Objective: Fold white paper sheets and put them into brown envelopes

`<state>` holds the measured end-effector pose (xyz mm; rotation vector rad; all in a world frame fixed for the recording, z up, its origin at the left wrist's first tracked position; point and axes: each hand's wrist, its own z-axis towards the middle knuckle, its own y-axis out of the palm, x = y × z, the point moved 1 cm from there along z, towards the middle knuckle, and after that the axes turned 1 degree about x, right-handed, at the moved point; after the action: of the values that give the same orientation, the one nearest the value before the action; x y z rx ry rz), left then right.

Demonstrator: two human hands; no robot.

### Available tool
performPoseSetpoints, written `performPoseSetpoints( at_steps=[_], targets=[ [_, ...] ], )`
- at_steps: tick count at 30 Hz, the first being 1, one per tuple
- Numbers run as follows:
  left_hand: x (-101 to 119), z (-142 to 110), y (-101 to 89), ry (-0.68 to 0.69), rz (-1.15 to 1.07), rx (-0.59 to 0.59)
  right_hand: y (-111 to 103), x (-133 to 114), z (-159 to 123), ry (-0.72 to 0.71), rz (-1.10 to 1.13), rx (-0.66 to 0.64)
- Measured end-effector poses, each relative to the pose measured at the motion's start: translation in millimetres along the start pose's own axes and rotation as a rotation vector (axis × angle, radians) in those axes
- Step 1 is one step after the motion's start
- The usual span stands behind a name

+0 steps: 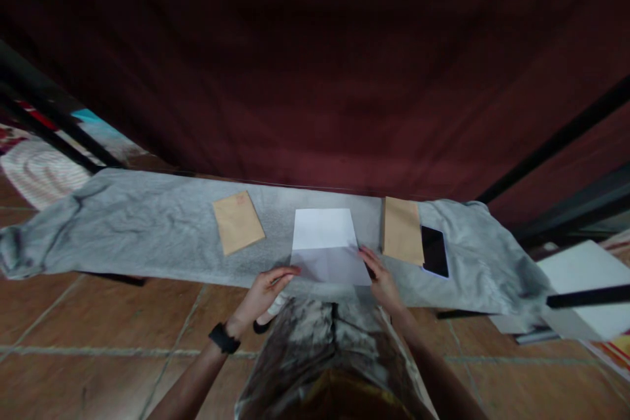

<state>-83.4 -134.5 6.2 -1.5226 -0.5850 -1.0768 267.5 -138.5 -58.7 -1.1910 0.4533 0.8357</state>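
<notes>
A white sheet of paper [325,244] lies on a table covered by a grey cloth [138,230], with a fold line across its middle. My left hand [266,292] holds the sheet's near left corner, fingers curled on its edge. My right hand [378,275] pinches the near right corner. A brown envelope [237,221] lies to the left of the sheet. A stack of brown envelopes [402,230] lies to its right, with a black phone [434,251] beside it.
A dark red curtain [315,79] hangs right behind the table. Black metal bars [551,144] stand at both sides. A white board [585,289] rests low at the right. The floor [98,348] is of brown tiles.
</notes>
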Motion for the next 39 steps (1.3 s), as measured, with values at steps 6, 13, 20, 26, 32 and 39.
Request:
performPoseSetpoints(
  at_steps=[6, 13, 20, 26, 32, 39],
  targets=[
    [-20, 5, 2.1, 0.171, 0.189, 0.006, 5, -6, 3, -0.144, -0.166, -0.143],
    [-24, 23, 13.4, 0.332, 0.645, -0.224, -2, -21, 0, -0.242, -0.348, -0.366],
    [-13, 45, 22.8, 0.327, 0.627, -0.284, -12, -8, 6, -0.205, -0.349, -0.384],
    [-10, 41, 7.1, 0.369, 0.577, -0.338, -13, 3, 0, -0.225, -0.365, -0.396],
    [27, 44, 61.6, 0.458, 0.515, -0.415, -12, 6, -3, -0.273, -0.398, -0.389],
    [14, 72, 121.8, 0.288, 0.709, -0.173, -13, 9, -6, -0.287, -0.411, -0.367]
  ],
)
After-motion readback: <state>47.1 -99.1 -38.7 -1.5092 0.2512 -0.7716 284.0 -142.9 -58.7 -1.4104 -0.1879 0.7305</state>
